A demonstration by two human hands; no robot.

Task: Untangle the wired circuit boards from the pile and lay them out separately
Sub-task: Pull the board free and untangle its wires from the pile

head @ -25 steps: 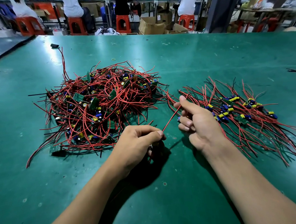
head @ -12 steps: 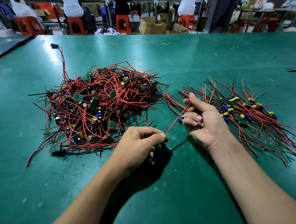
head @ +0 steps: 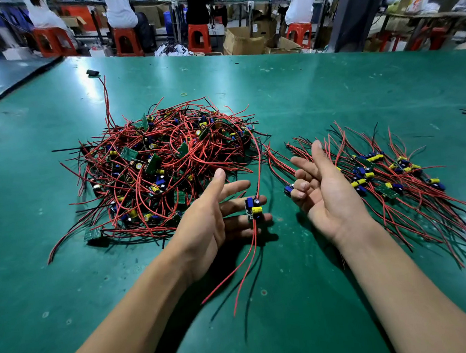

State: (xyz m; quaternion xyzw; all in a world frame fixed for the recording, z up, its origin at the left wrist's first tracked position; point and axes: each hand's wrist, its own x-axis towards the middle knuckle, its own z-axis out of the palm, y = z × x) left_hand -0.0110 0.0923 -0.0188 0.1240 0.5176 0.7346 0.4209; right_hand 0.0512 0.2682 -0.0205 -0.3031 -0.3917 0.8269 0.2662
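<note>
Left grip lies released, a wired board resting on its straight fingers; right grip grasps a second board at its curled fingertips.

Shows a smooth green mat on the table, softly glossy toward the far edge, scuffed near the front edge. Shows shiny red and black plastic insulation on the wires of the pile and the laid-out boards, glossy yellow and blue sleeves on the parts of the circuit board. Shows matt cardboard boxes and orange plastic stools beyond the far edge.
</note>
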